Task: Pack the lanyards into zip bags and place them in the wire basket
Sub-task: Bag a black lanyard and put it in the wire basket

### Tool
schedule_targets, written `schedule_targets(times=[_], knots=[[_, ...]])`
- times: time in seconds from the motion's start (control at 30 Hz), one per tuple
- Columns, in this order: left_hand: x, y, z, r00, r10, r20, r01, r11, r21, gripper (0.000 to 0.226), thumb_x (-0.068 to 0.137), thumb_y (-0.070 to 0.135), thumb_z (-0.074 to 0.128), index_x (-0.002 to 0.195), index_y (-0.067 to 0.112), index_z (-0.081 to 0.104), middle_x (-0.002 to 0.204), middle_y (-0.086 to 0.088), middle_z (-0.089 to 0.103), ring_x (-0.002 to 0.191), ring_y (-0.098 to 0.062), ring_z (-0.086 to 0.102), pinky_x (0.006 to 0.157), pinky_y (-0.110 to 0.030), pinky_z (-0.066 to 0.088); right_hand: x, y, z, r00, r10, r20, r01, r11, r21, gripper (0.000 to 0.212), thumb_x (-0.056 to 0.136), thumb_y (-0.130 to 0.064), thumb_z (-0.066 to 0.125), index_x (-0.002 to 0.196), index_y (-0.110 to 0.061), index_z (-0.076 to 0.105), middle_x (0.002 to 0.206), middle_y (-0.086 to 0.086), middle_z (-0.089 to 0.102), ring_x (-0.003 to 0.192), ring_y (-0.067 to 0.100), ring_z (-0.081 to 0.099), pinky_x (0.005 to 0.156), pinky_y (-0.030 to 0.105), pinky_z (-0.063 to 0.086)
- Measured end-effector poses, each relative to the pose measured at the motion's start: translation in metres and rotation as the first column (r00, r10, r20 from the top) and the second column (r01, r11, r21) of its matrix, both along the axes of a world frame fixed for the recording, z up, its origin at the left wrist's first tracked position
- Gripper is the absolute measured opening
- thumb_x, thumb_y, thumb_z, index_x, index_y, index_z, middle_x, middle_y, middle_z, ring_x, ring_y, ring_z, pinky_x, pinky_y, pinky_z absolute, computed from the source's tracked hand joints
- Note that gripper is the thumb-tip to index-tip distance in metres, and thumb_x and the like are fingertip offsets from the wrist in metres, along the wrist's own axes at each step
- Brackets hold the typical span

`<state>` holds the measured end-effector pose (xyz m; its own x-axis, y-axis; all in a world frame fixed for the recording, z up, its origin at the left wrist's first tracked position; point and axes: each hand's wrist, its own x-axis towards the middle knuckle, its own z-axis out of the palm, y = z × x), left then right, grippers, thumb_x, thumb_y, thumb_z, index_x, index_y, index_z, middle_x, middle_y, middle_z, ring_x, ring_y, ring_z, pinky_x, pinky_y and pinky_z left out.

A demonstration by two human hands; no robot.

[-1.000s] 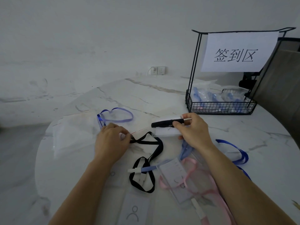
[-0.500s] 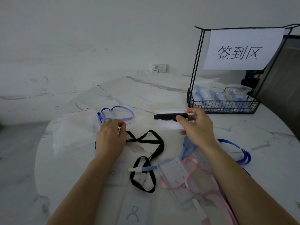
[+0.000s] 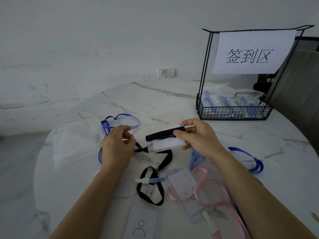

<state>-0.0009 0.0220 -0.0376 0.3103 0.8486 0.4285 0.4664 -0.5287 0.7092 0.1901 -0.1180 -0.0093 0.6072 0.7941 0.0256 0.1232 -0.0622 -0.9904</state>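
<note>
My right hand (image 3: 198, 137) grips a white badge card (image 3: 165, 144) with a black lanyard (image 3: 165, 159) wound across it, held a little above the table. The rest of the black strap trails down in loops on the marble. My left hand (image 3: 117, 147) is beside the card's left end and pinches what looks like the mouth of a clear zip bag (image 3: 135, 131), shown by a thin red seal line. The black strap passes under that hand. At the back right stands the wire basket (image 3: 233, 116), with several bagged blue lanyards in it.
A pile of clear zip bags (image 3: 77, 144) lies at the left, with a blue lanyard (image 3: 120, 118) behind it. A pink lanyard (image 3: 207, 192) with its card, a light blue strap (image 3: 155, 180) and another blue lanyard (image 3: 250, 159) lie in front. A paper sign (image 3: 248, 52) hangs on the basket frame.
Both hands have lifted off the table. My right hand has tilted the wrapped card and brought its left end toward my left hand, whose fingers now pinch higher up.
</note>
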Motion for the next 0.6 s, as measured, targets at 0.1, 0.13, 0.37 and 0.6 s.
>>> schedule_targets(times=[0.1, 0.13, 0.37, 0.6], knots=[[0.003, -0.006, 0.003, 0.998, -0.039, 0.054, 0.037, 0.998, 0.041, 0.023, 0.088, 0.010, 0.068, 0.110, 0.015, 0.067, 0.087, 0.008, 0.065, 0.079, -0.003, 0.062, 0.073, -0.017, 0.051, -0.001, 0.001, -0.001, 1.000, 0.015, -0.024, -0.016, 1.000, -0.012, 0.029, 0.081, -0.018, 0.083, 0.106, -0.016, 0.068, 0.073, 0.004, 0.068, 0.063, 0.009, 0.062, 0.060, 0.032, 0.060], [0.004, -0.008, 0.004, 0.996, -0.051, 0.068, 0.047, 0.997, 0.053, 0.022, 0.088, 0.011, 0.068, 0.109, 0.016, 0.067, 0.086, 0.010, 0.065, 0.080, -0.003, 0.063, 0.074, -0.021, 0.053, -0.002, 0.001, -0.002, 0.999, 0.005, -0.039, -0.006, 1.000, -0.015, 0.029, 0.080, -0.018, 0.083, 0.105, -0.016, 0.068, 0.072, 0.004, 0.070, 0.064, 0.011, 0.063, 0.061, 0.033, 0.061], [0.006, -0.024, 0.009, 0.997, -0.060, 0.049, 0.049, 0.978, 0.201, 0.016, 0.085, 0.016, 0.074, 0.100, 0.020, 0.071, 0.085, 0.021, 0.060, 0.078, -0.010, 0.056, 0.063, -0.008, 0.039, -0.006, 0.007, -0.006, 0.936, -0.154, -0.318, 0.167, 0.986, 0.015, 0.038, 0.077, -0.018, 0.086, 0.107, -0.007, 0.067, 0.086, 0.010, 0.073, 0.062, 0.014, 0.068, 0.062, 0.031, 0.061], [0.011, -0.031, 0.004, 0.969, -0.234, 0.079, 0.203, 0.936, 0.288, 0.014, 0.080, 0.007, 0.079, 0.089, 0.016, 0.072, 0.079, 0.019, 0.059, 0.079, 0.010, 0.055, 0.065, -0.002, 0.041, -0.016, 0.013, -0.009, 0.911, -0.166, -0.377, 0.188, 0.982, 0.021, 0.043, 0.079, -0.013, 0.085, 0.113, -0.003, 0.061, 0.099, 0.016, 0.072, 0.063, 0.014, 0.071, 0.062, 0.031, 0.062]])
